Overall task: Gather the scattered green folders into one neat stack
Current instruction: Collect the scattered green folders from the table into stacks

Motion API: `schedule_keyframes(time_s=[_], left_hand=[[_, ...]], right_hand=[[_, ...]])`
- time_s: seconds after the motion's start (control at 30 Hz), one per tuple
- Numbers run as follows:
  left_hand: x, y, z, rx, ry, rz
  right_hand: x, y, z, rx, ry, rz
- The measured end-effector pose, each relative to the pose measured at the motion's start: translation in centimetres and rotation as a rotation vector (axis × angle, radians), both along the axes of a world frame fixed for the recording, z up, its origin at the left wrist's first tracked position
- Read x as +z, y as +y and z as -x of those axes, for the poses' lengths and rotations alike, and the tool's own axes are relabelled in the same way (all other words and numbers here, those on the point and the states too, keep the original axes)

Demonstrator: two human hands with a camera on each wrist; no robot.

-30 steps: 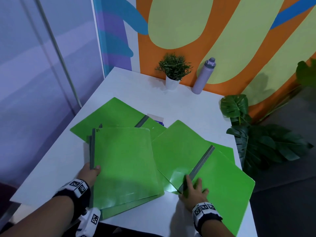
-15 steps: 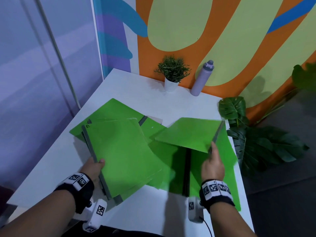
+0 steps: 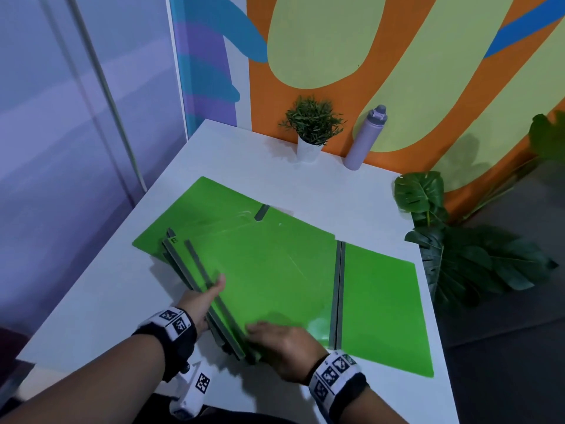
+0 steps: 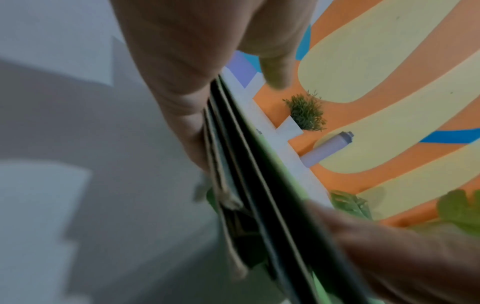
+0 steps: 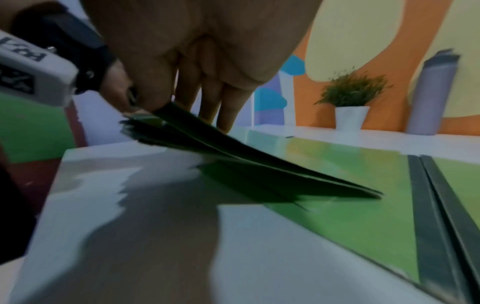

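Observation:
Several green folders (image 3: 269, 270) with grey spines lie overlapped as a tilted stack on the white table (image 3: 244, 154). My left hand (image 3: 201, 301) grips the stack's spine edge, thumb on top; the left wrist view shows the dark spines (image 4: 246, 164) fanned against my fingers (image 4: 182, 92). My right hand (image 3: 281, 344) pinches the stack's near corner (image 5: 233, 148), raised slightly off the table. To the right an opened folder (image 3: 382, 307) lies flat, its grey spine (image 5: 436, 205) running toward me. One more folder (image 3: 201, 209) sticks out at the back left under the stack.
A small potted plant (image 3: 310, 127) and a lilac bottle (image 3: 365, 139) stand at the table's far edge by the painted wall. Large leaves (image 3: 458, 255) of a floor plant sit off the right edge. The table's front edge is just below my wrists.
My right hand laid the folder it held aloft onto the stack, then moved left to the stack's near corner. The left hand turned the stack and slid along the spines.

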State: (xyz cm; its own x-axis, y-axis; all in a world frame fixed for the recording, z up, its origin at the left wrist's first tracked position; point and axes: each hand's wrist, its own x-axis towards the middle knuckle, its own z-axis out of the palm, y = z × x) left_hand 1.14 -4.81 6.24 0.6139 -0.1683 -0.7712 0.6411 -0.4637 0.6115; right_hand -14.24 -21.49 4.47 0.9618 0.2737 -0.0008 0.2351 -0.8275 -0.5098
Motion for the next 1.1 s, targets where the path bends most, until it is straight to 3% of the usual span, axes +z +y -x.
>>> schedule_keyframes(time_s=[0.07, 0.13, 0.2, 0.3, 0.4, 0.47, 0.53, 0.77, 0.87, 1.1], left_hand=[[-1.0, -0.2, -0.2, -0.003, -0.059, -0.121], [-2.0, -0.3, -0.5, 0.007, -0.104, -0.148], [-1.9, -0.4, -0.6, 0.000, -0.137, -0.094], [-1.3, -0.2, -0.9, -0.072, -0.209, 0.053], [-0.3, -0.4, -0.4, -0.229, -0.222, 0.219], [0.0, -1.1, -0.1, -0.335, -0.239, 0.274], [0.2, -2.3, -0.1, -0.447, -0.299, 0.239], [-4.2, -3.6, -2.4, -0.888, -0.580, -0.326], [-6.2, -2.3, -3.2, -1.052, -0.552, -0.533], [-6.7, 2.7, -2.7, -0.827, -0.712, -0.608]], right_hand=[[-1.2, 0.1, 0.5, 0.074, 0.029, 0.007], [-1.5, -0.8, 0.6, 0.004, 0.042, 0.005], [-1.5, -2.7, 0.4, -0.212, 0.089, -0.036], [-0.8, -6.2, 0.1, -0.722, 0.231, -0.153], [0.2, -8.5, 0.8, -1.124, 0.395, -0.590], [0.2, -9.3, 1.7, -1.226, 0.434, -0.938], [-0.4, -9.9, 2.7, -1.330, 0.407, -1.104], [-0.2, -11.4, 4.1, -1.579, 0.304, -1.066], [-0.4, -11.9, 5.2, -1.659, 0.287, -1.010], [-0.8, -11.8, 6.8, -1.681, 0.320, -0.957]])
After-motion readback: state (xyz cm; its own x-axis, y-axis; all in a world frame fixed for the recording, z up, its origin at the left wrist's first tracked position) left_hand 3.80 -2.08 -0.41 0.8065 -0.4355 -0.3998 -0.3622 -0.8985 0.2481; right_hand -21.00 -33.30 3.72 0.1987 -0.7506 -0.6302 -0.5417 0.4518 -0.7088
